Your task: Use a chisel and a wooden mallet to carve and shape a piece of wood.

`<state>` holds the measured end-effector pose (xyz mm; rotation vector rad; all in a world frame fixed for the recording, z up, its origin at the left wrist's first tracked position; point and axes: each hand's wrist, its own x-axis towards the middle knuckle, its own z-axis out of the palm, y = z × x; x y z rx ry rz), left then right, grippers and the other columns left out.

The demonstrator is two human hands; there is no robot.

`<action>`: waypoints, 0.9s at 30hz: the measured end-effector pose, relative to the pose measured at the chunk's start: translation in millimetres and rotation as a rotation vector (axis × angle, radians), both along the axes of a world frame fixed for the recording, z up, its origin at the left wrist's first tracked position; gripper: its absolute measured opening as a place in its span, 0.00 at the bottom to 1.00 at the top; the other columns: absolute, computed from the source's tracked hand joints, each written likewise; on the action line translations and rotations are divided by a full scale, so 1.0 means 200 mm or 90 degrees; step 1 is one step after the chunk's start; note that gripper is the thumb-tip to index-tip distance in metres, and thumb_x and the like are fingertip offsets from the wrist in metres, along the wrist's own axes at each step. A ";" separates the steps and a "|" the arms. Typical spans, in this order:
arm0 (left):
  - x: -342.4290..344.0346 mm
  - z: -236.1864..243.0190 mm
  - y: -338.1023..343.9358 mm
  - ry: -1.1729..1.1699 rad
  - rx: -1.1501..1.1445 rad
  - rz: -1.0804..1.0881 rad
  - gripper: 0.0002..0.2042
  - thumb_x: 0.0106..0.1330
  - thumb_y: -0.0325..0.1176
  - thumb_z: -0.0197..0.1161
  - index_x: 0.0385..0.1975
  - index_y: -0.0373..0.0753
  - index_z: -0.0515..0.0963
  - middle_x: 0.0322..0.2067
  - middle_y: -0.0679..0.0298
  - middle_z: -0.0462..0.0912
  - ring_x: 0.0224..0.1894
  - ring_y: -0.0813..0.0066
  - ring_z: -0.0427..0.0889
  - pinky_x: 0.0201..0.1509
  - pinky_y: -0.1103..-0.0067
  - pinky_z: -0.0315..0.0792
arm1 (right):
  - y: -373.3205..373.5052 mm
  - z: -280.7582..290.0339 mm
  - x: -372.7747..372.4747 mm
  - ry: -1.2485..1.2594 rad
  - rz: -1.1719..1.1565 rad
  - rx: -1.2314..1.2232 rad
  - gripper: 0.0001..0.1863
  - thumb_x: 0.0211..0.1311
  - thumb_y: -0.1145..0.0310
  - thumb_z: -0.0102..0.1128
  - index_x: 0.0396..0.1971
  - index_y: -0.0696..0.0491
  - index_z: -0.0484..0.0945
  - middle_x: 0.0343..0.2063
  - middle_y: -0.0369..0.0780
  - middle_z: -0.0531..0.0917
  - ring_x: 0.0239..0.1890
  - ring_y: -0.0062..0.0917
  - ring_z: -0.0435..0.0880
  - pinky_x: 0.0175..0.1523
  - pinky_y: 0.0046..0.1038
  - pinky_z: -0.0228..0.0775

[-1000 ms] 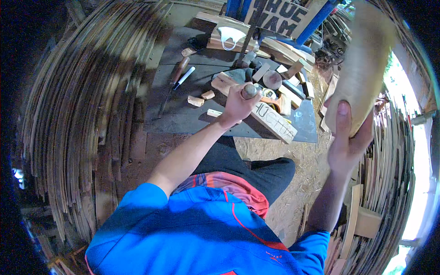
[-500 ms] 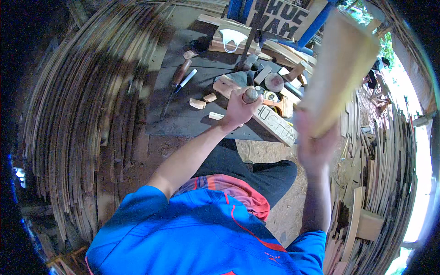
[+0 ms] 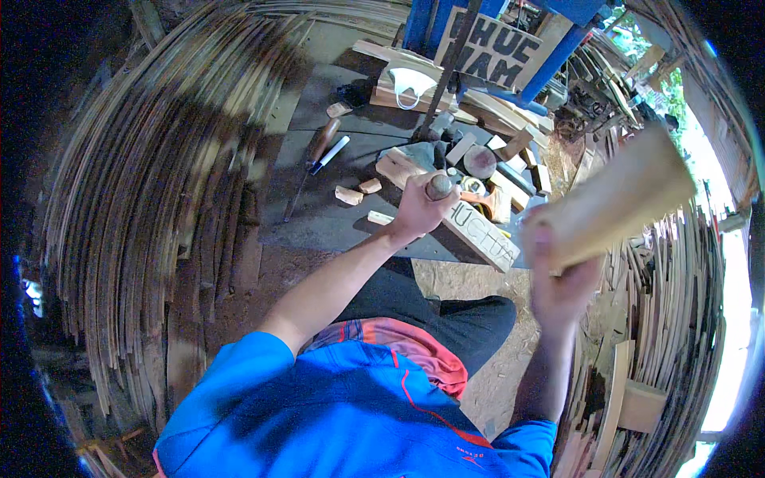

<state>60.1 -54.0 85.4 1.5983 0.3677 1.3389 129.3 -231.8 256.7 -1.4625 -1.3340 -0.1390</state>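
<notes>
My left hand [image 3: 426, 209] is closed in a fist around an upright chisel, with the round butt of its handle [image 3: 438, 187] facing up; the blade is hidden below the fist. Under this hand a pale wooden board [image 3: 483, 234] with dark drawn letters lies slanted on the dark worktable [image 3: 319, 231]. To the right, my right hand [image 3: 564, 275] grips a thick block-like wooden mallet [image 3: 621, 203], raised and blurred by motion, apart from the chisel.
Left of the board lie a marker [image 3: 330, 154], a wooden-handled tool with a thin shaft [image 3: 323, 142] and wood offcuts [image 3: 348, 195]. Beyond are a white face mask [image 3: 411, 81], a round wood piece [image 3: 480, 161] and a lettered sign [image 3: 496, 49]. Stacked wood strips [image 3: 143, 207] stand at both sides.
The mallet has swung from nearly upright to leaning out to the right, and its head sits lower. My left hand still holds the chisel on the board. The view has shifted slightly.
</notes>
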 end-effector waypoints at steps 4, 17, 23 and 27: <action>0.01 -0.04 0.00 -0.012 -0.026 -0.022 0.10 0.60 0.25 0.63 0.19 0.34 0.70 0.15 0.73 0.67 0.21 0.89 0.64 0.22 0.80 0.59 | 0.02 -0.08 0.02 -0.156 -0.012 -0.611 0.21 0.57 0.58 0.66 0.39 0.61 0.74 0.21 0.52 0.80 0.27 0.49 0.82 0.34 0.41 0.74; -0.01 0.00 -0.02 0.007 -0.003 0.054 0.14 0.62 0.26 0.63 0.17 0.36 0.66 0.14 0.73 0.62 0.20 0.87 0.61 0.23 0.80 0.57 | -0.02 0.11 0.04 0.306 0.149 0.028 0.31 0.65 0.71 0.58 0.64 0.57 0.55 0.48 0.49 0.78 0.46 0.35 0.81 0.51 0.35 0.75; -0.03 0.04 -0.08 -0.149 -0.044 -0.067 0.07 0.59 0.24 0.62 0.36 0.32 0.78 0.29 0.66 0.82 0.32 0.83 0.79 0.37 0.81 0.73 | 0.07 -0.19 0.12 -0.155 0.148 -0.496 0.20 0.56 0.67 0.65 0.46 0.61 0.74 0.27 0.45 0.82 0.30 0.27 0.83 0.39 0.32 0.74; -0.03 0.04 -0.07 -0.017 -0.020 -0.006 0.03 0.62 0.24 0.63 0.28 0.34 0.76 0.23 0.71 0.76 0.28 0.87 0.73 0.31 0.84 0.68 | 0.02 -0.02 0.08 -0.063 0.102 -0.458 0.21 0.54 0.65 0.67 0.44 0.60 0.74 0.30 0.51 0.83 0.34 0.39 0.84 0.41 0.36 0.75</action>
